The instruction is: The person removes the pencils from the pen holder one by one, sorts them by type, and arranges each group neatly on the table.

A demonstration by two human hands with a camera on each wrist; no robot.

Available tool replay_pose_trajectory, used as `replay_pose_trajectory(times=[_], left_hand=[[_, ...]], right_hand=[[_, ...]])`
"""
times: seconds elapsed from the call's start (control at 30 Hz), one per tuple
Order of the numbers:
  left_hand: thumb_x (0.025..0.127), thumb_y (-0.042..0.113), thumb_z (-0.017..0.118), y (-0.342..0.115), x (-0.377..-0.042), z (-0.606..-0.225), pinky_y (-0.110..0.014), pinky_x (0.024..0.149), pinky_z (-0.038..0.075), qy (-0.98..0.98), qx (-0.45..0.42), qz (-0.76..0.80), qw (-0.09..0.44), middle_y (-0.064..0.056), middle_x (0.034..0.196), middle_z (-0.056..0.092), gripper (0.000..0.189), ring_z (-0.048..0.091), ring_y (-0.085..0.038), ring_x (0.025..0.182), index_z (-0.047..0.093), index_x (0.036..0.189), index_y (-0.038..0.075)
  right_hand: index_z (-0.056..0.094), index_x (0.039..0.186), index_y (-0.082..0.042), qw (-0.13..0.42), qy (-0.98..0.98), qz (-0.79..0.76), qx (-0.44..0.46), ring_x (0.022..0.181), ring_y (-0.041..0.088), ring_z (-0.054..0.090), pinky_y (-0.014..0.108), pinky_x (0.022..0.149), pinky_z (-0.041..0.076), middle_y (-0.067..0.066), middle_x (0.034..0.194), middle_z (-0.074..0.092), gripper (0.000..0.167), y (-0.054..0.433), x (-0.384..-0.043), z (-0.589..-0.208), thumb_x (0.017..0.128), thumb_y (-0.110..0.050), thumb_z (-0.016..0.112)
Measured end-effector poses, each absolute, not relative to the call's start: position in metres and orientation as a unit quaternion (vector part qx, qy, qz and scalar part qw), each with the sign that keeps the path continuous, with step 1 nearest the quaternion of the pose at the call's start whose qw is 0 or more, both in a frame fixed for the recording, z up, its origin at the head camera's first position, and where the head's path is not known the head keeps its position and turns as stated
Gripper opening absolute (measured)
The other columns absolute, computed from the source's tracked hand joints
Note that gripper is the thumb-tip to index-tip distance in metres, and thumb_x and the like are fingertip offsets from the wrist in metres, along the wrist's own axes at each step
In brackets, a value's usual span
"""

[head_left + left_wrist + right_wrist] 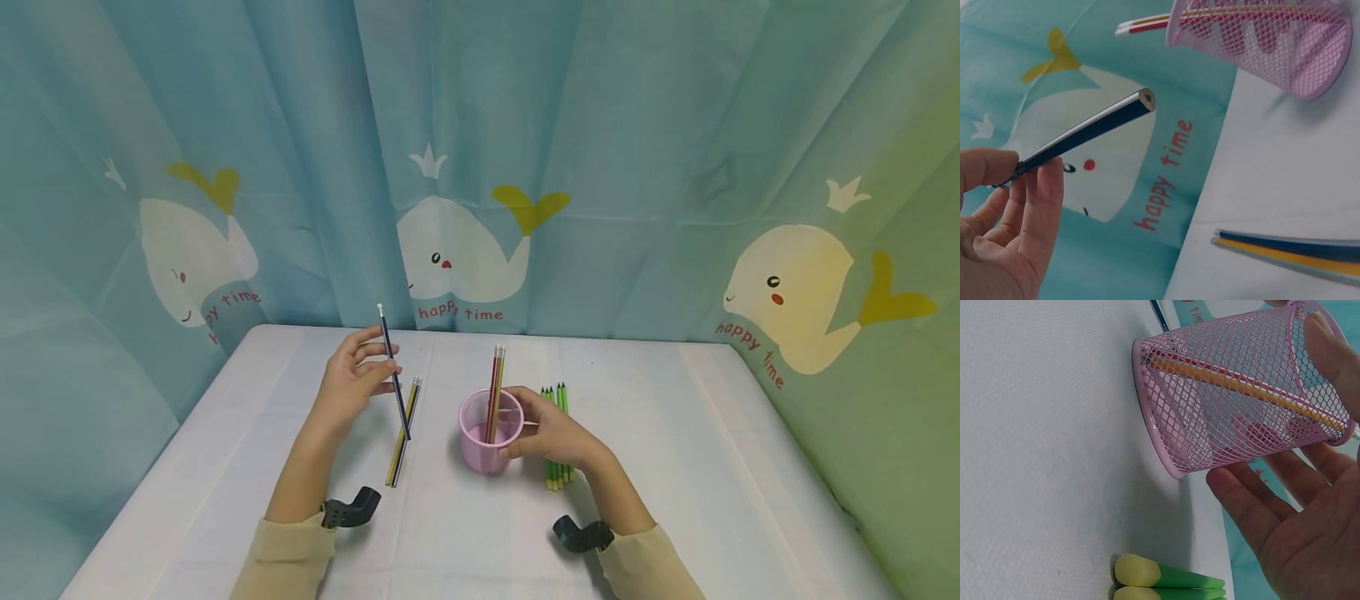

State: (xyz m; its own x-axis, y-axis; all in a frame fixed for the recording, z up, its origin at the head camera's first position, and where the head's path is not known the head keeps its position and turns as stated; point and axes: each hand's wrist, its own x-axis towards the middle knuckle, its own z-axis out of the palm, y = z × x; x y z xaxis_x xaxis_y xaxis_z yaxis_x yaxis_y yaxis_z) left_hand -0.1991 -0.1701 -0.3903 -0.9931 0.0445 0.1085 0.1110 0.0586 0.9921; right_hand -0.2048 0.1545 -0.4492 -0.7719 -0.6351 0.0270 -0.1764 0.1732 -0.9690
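My left hand [354, 372] pinches a dark blue pencil [394, 375] between thumb and fingers, its white-tipped end up and its flat unsharpened end pointing down. Below it on the table lie a yellow and a dark blue pencil [403, 433], side by side. A pink mesh pencil cup [484, 457] stands upright to the right, with a red and a yellow pencil [1147, 24] leaning inside. Around the cup's right side curl the thumb and fingers of my right hand [553, 430], holding it near the rim.
Several green pencils [559, 475] lie in a row to the right of the cup, partly behind my right hand. The white table [675, 467] ends at a blue curtain [645, 167] printed with whales. Each wrist wears a black camera mount [352, 508].
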Motion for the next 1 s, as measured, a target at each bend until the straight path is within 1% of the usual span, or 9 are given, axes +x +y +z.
replay_pose_trajectory(times=[0.17, 0.37, 0.53, 0.67, 0.87, 1.0], left_hand=[[0.098, 0.004, 0.058, -0.176, -0.200, -0.392, -0.028, 0.077, 0.062, -0.735, -0.058, -0.675, 0.016, -0.016, 0.125, 0.059, 0.052, 0.068, -0.012, 0.093, 0.038, 0.146, 0.005], [0.097, 0.007, 0.061, -0.181, -0.201, -0.397, -0.029, 0.075, 0.062, -0.754, -0.064, -0.653, -0.001, -0.021, 0.128, 0.058, 0.053, 0.068, -0.014, 0.092, 0.041, 0.146, 0.005], [0.096, 0.005, 0.062, -0.182, -0.203, -0.401, -0.029, 0.074, 0.061, -0.762, -0.065, -0.644, -0.018, -0.025, 0.128, 0.057, 0.053, 0.067, -0.013, 0.091, 0.041, 0.145, 0.004], [0.095, 0.003, 0.062, -0.184, -0.204, -0.405, -0.030, 0.073, 0.061, -0.773, -0.057, -0.630, -0.030, -0.026, 0.128, 0.056, 0.054, 0.068, -0.018, 0.094, 0.042, 0.145, 0.003], [0.095, 0.001, 0.061, -0.185, -0.207, -0.409, -0.033, 0.074, 0.062, -0.789, -0.041, -0.611, -0.053, -0.031, 0.131, 0.053, 0.055, 0.066, -0.033, 0.102, 0.040, 0.146, 0.002], [0.095, 0.002, 0.061, -0.186, -0.208, -0.412, -0.034, 0.074, 0.062, -0.797, -0.035, -0.600, -0.064, -0.030, 0.131, 0.053, 0.055, 0.066, -0.033, 0.102, 0.041, 0.146, 0.002]], right_hand=[[0.047, 0.142, -0.012, 0.197, 0.740, -0.581, -0.275, 0.129, 0.031, 0.053, 0.042, 0.106, 0.051, 0.015, 0.139, 0.056, 0.078, 0.155, -0.205, -0.449, 0.075, -0.008, 0.086], [0.047, 0.142, -0.013, 0.198, 0.740, -0.582, -0.274, 0.130, 0.031, 0.052, 0.042, 0.106, 0.050, 0.015, 0.139, 0.056, 0.078, 0.155, -0.205, -0.449, 0.074, -0.008, 0.087], [0.047, 0.142, -0.012, 0.196, 0.741, -0.581, -0.274, 0.130, 0.030, 0.052, 0.042, 0.106, 0.050, 0.016, 0.140, 0.055, 0.079, 0.154, -0.205, -0.449, 0.074, -0.007, 0.087], [0.047, 0.141, -0.010, 0.192, 0.737, -0.587, -0.275, 0.129, 0.032, 0.053, 0.044, 0.106, 0.050, 0.017, 0.138, 0.056, 0.078, 0.154, -0.205, -0.449, 0.074, -0.007, 0.087], [0.047, 0.138, -0.007, 0.179, 0.734, -0.596, -0.272, 0.125, 0.033, 0.056, 0.046, 0.103, 0.052, 0.017, 0.134, 0.058, 0.076, 0.153, -0.206, -0.450, 0.073, -0.005, 0.086], [0.048, 0.139, -0.007, 0.168, 0.742, -0.594, -0.259, 0.125, 0.033, 0.055, 0.046, 0.104, 0.052, 0.015, 0.134, 0.058, 0.075, 0.153, -0.206, -0.452, 0.074, -0.005, 0.086]])
